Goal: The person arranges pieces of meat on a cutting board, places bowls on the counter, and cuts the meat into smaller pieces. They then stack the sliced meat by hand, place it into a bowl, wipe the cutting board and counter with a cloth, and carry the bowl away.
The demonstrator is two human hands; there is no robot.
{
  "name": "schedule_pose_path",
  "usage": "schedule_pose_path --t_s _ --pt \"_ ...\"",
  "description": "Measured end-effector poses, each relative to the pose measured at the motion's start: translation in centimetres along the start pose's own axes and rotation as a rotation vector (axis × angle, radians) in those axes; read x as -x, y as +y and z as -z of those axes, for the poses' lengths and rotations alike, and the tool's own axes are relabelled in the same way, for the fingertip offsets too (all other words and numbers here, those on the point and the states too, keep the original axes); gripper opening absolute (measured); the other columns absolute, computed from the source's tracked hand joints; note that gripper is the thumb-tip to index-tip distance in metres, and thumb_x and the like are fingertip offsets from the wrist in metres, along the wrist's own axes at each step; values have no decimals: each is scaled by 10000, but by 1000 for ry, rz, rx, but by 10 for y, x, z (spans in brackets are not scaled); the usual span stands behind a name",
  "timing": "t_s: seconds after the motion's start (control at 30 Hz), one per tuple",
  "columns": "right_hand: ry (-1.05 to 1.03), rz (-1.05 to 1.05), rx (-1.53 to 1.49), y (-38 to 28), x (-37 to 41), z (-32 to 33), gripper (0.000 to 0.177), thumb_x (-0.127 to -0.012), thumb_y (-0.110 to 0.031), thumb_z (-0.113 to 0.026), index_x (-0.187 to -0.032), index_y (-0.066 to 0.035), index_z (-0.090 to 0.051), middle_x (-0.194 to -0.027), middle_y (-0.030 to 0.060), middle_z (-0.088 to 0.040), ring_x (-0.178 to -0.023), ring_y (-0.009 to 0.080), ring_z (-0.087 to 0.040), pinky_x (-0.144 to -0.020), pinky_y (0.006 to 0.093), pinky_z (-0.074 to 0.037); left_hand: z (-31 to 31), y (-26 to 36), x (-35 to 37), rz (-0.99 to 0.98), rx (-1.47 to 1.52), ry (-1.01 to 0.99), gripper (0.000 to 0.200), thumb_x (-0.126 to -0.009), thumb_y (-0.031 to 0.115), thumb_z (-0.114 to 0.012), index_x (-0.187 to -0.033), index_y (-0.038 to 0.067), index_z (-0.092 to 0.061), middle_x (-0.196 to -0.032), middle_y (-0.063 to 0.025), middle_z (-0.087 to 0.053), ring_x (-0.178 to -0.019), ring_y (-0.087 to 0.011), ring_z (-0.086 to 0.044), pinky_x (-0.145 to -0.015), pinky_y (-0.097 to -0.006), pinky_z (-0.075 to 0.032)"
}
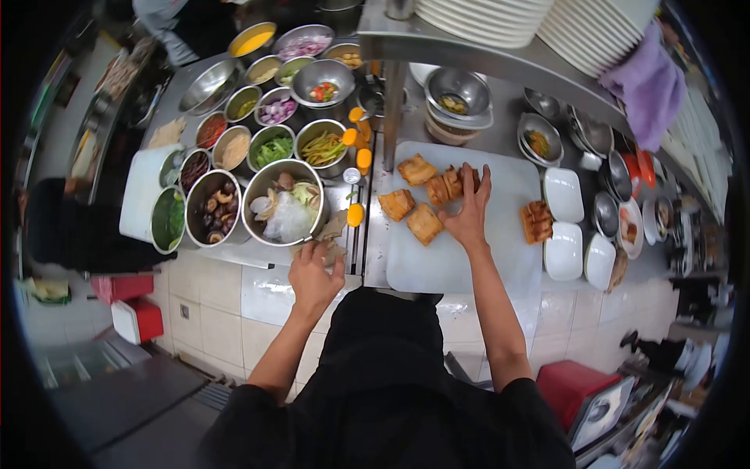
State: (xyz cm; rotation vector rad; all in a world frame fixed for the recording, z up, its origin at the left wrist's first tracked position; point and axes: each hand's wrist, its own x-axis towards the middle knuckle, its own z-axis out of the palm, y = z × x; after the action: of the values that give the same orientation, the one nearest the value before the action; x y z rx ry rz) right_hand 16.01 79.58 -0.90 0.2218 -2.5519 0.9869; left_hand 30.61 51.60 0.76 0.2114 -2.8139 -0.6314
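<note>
Black clothing (383, 375) is seen closest. Hands are apart: golden-brown food pieces (436, 190) on a pale board (508, 262) are touched by the spread right hand (467, 223); brown cloth (334, 227) beside a steel bowl (275, 238), by the left hand (314, 283), grip unclear.

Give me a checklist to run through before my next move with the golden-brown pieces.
1. Right hand at the pieces: ok, its fingers are over the group's right end.
2. Secure grip: cannot tell, the hand hides the contact.
3. Left hand off the board: ok, beside the crumpled tan item.
4. All pieces together: not ok, one lies apart, by the white dishes.
5. Pieces cooked through: cannot tell.
</note>
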Motion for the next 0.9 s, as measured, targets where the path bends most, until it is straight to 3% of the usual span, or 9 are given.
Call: schedule_pose_path --t_s 0.13,0.3,0.33,0.43,0.5,0.63,0.7,0.77,0.9 --pt "222 -57 -40 12 34 8 791 -668 -69 -758 -1394 -80 -443 -1387 221 -430 -1269 420 -409 -1079 478 -355 17 53 -53 51 285 -52 410 -774 203 -700 -1126 0 -641 -1038 -220 -640 -889 -381 -650 -772 -476 -532" --pt "309 -202 -4 -5 96 36 480 -719 -5 -707 -1184 -66 -601 -1252 145 -554 -1177 341 -497 -1005 436 -410 -37 43 -96 -6 8 -236 306 -814 141 -647 -1052 -51 -649 -829 -258 -675 -755 -446 -660 -697 -511 -538" --pt "329 -228 -2 -2 105 42 449 -718 5 -704 -1152 -65 -618 -1225 135 -574 -1162 333 -508 -999 432 -413 -31 41 -96 -94 23 -120 221 -823 126 -630 -958 -43 -676 -724 -246 -662 -682 -450 -650 -651 -498 -535" --pt "387 -222 54 19 123 71 414 -713 14 -707 -1115 -52 -632 -1161 129 -612 -1130 335 -534 -994 431 -412 50 58 -93 -76 64 -29 196 -816 133 -640 -885 -42 -692 -744 -263 -660 -680 -462 -640 -634 -490 -527" --pt "419 -275 98 41 134 90 402 -745 -5 -725 -1131 -76 -636 -1177 83 -616 -1121 259 -555 -884 369 -439 119 63 -87 -119 3 66 193 -834 138 -660 -864 -49 -701 -681 -199 -663 -571 -344 -649 -563 -413 -514" --pt "419 -334 132 71 133 124 481 -752 -6 -714 -1215 -83 -608 -1205 81 -601 -1135 254 -538 -888 362 -432 242 74 -53 193 360 125 186 -880 139 -686 -931 -39 -708 -605 -16 -584 -467 -39 -493 -414 -195 -353" --pt "416 -468 83 77 123 140 564 -755 -11 -713 -1291 -91 -559 -1264 113 -558 -1145 273 -531 -901 373 -437 282 78 -33 316 402 207 207 -895 146 -666 -988 -36 -693 -620 -34 -595 -431 -51 -476 -388 -176 -308" --pt "361 -475 28 102 122 142 743 -728 -49 -759 -1401 -63 -446 -1315 158 -507 -1185 306 -514 -952 397 -440 299 64 -14 207 531 222 268 -912 170 -646 -1048 -60 -662 -636 -63 -610 -416 -58 -466 -378 -181 -309" --pt "297 -375 40 135 115 131 1010 -639 -119 -866 -1462 29 -299 -1374 216 -445 -1253 337 -465 -1054 417 -397 234 77 20 119 480 231 364 -938 246 -649 -1111 -72 -613 -689 -123 -636 -426 -92 -491 -394 -201 -378"
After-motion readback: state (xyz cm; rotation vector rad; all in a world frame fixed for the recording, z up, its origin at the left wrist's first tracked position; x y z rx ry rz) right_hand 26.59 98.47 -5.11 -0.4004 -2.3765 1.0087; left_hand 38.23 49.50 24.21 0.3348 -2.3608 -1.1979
